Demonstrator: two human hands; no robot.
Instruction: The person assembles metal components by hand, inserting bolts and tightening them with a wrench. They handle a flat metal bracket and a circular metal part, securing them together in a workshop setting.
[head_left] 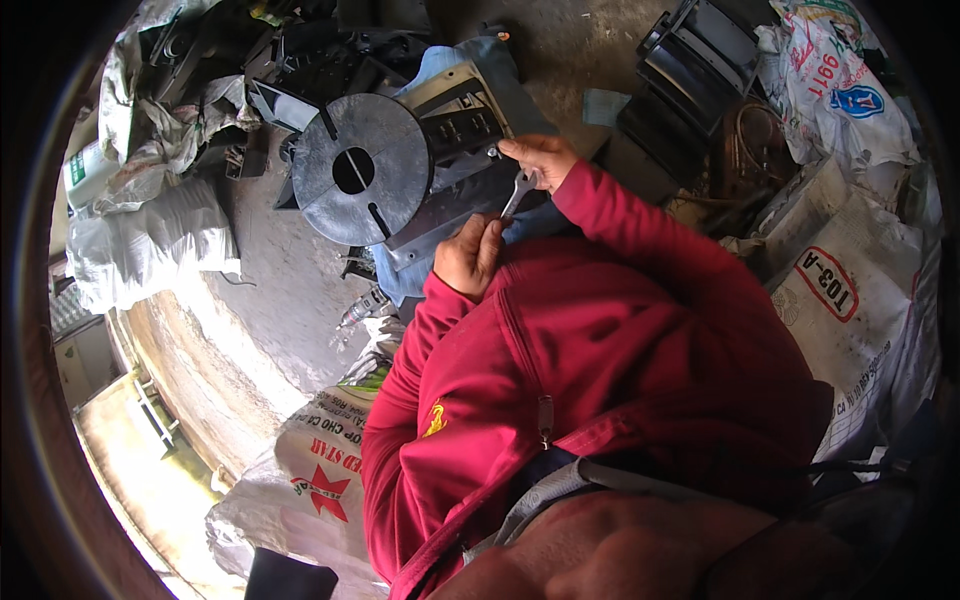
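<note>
My left hand (468, 256) is closed around the lower end of a metal open-end wrench (519, 190), whose jaw points up toward my right hand. My right hand (540, 161) has its thumb and fingertips pinched at a small shiny bolt (493, 152) on the edge of a black machine part (462, 130). The jaw of the wrench lies just below the right fingers; whether they touch it I cannot tell. Beside the part, on the left, is a large dark round disc (392, 150) with a centre hole and slots. Blue cloth (432, 66) shows around the part.
A power tool (363, 307) lies on the floor left of my lap. Black machine parts (300, 50) are heaped at the far left, and a black housing (690, 75) stands at the far right. White sacks (850, 290) flank me; plastic-wrapped goods (160, 245) sit at the left.
</note>
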